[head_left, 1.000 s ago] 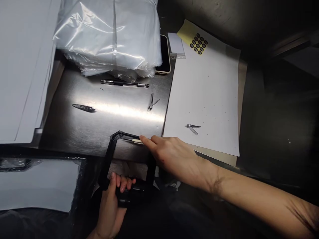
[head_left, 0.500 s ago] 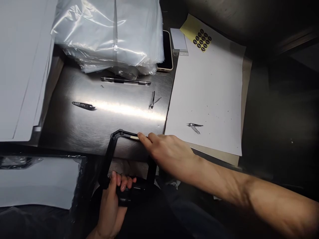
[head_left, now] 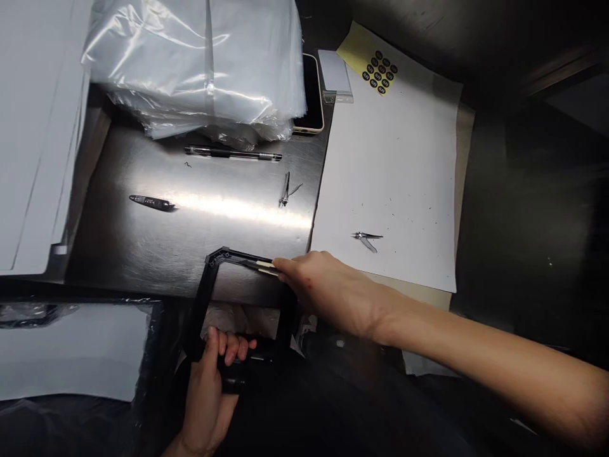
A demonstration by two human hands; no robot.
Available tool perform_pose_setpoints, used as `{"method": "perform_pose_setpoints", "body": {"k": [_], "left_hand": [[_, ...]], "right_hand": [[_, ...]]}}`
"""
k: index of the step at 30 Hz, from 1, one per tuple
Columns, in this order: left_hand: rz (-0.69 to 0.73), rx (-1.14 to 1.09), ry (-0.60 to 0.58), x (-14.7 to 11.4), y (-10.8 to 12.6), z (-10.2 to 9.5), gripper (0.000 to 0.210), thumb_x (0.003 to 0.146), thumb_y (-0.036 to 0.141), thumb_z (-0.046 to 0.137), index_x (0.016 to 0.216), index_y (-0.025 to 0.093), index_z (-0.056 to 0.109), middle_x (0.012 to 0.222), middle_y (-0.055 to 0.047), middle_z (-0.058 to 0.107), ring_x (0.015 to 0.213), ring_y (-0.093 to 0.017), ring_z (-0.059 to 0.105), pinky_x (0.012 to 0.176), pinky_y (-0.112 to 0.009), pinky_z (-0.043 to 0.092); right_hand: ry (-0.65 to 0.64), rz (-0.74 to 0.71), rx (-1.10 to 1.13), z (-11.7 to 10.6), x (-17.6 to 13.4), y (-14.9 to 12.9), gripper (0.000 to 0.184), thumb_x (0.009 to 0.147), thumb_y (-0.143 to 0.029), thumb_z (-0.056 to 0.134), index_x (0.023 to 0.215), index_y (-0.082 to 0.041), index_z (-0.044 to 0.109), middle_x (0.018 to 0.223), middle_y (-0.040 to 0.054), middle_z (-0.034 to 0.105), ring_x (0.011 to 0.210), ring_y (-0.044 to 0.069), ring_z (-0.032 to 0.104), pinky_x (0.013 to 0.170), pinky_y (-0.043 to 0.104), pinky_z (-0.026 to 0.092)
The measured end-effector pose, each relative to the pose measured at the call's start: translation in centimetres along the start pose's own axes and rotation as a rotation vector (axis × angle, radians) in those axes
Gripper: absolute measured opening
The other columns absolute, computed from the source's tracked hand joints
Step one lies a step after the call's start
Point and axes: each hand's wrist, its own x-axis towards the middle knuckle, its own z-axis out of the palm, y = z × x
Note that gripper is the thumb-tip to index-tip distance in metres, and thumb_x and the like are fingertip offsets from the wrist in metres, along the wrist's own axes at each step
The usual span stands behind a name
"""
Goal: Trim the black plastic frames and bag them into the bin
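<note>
At lower centre, the left hand (head_left: pixel 209 377) grips an angular black frame (head_left: pixel 204 295); the right hand (head_left: pixel 321 289) pinches a slim cream-and-dark tool (head_left: pixel 264 264), best guided lightly.

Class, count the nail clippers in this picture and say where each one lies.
2. The upper clipper lies on the metal table; the lower clipper lies on the white sheet. Any others might be hidden.

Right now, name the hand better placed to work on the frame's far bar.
Likely the right hand: it holds a slim, pale-handled tool at the far bar, while the left hand holds the black frame lower down.
</note>
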Motion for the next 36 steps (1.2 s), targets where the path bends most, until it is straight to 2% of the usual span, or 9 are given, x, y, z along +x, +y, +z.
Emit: {"method": "perform_pose_setpoints", "body": {"k": [3,9,17,19,21,23,25,30,36], "left_hand": [[0.003,0.009,-0.001,0.0,0.1,0.0,0.035,0.081,0.036,0.040,0.050,0.018,0.044,0.048,0.006,0.038,0.053,-0.010,0.040,0.074,-0.030,0.044],[0.000,0.016,-0.019,0.0,0.0,-0.3,0.036,0.081,0.036,0.038,0.050,0.018,0.044,0.048,0.005,0.037,0.053,-0.010,0.040,0.077,-0.031,0.043],[-0.016,0.005,-0.003,0.1,-0.1,0.0,0.038,0.081,0.037,0.039,0.049,0.018,0.045,0.047,0.005,0.038,0.052,-0.010,0.040,0.073,-0.032,0.043],[-0.022,0.001,0.005,0.0,0.0,0.1,0.038,0.081,0.038,0.039,0.049,0.018,0.045,0.047,0.005,0.038,0.052,-0.010,0.041,0.073,-0.032,0.044],[-0.025,0.000,0.008,-0.1,0.1,0.1,0.038,0.080,0.038,0.039,0.048,0.018,0.046,0.047,0.005,0.040,0.053,-0.011,0.042,0.073,-0.032,0.044],[-0.029,-0.004,0.008,-0.2,0.2,0.2,0.038,0.080,0.038,0.040,0.048,0.018,0.046,0.046,0.005,0.040,0.052,-0.011,0.042,0.073,-0.032,0.044],[-0.039,-0.014,0.009,-0.3,0.3,0.3,0.039,0.080,0.039,0.040,0.048,0.018,0.046,0.046,0.005,0.040,0.052,-0.010,0.042,0.074,-0.032,0.043],[-0.040,-0.033,0.009,-0.1,0.1,0.4,0.038,0.080,0.038,0.041,0.048,0.018,0.046,0.045,0.005,0.042,0.051,-0.010,0.043,0.074,-0.031,0.044],[-0.052,-0.053,-0.013,0.1,-0.1,0.2,0.041,0.079,0.038,0.042,0.043,0.018,0.046,0.042,0.005,0.045,0.053,-0.011,0.047,0.073,-0.029,0.043]], "right_hand": [[0.027,0.010,0.111,0.3,0.4,0.7,0.016,0.080,-0.014,0.038,0.073,-0.014,0.053,0.060,0.0004,0.048,0.045,0.006,0.034,0.041,0.017,0.026],[-0.071,0.055,0.301,-0.2,1.2,0.8,0.019,0.080,-0.015,0.041,0.065,-0.013,0.052,0.053,-0.0025,0.043,0.047,0.007,0.034,0.045,0.019,0.026],[-0.098,-0.030,0.424,1.5,1.3,0.3,0.019,0.081,-0.017,0.039,0.078,-0.015,0.057,0.058,-0.0024,0.048,0.050,0.007,0.040,0.046,0.018,0.029],[0.004,-0.102,0.410,1.8,1.0,0.5,0.021,0.083,-0.018,0.036,0.087,-0.016,0.056,0.060,-0.0020,0.050,0.051,0.008,0.041,0.048,0.019,0.032],[0.237,-0.114,0.327,1.9,0.9,1.1,0.024,0.085,-0.018,0.034,0.098,-0.016,0.053,0.070,0.0007,0.053,0.058,0.010,0.045,0.055,0.021,0.036],[0.479,-0.030,0.192,2.1,1.2,2.1,0.028,0.085,-0.018,0.033,0.109,-0.015,0.048,0.081,0.0055,0.053,0.069,0.014,0.048,0.063,0.024,0.038],[0.605,0.064,0.056,2.6,1.7,2.8,0.030,0.084,-0.019,0.035,0.111,-0.014,0.048,0.090,0.0101,0.051,0.079,0.018,0.046,0.067,0.029,0.038],[0.767,-0.055,-0.081,4.7,3.3,1.2,0.021,0.084,-0.020,0.040,0.094,-0.020,0.058,0.096,0.0074,0.050,0.089,0.020,0.038,0.076,0.034,0.029],[0.749,-0.145,-0.148,6.1,5.1,-1.7,0.018,0.084,-0.022,0.043,0.080,-0.017,0.060,0.082,0.0044,0.053,0.078,0.017,0.036,0.068,0.030,0.023]]}}
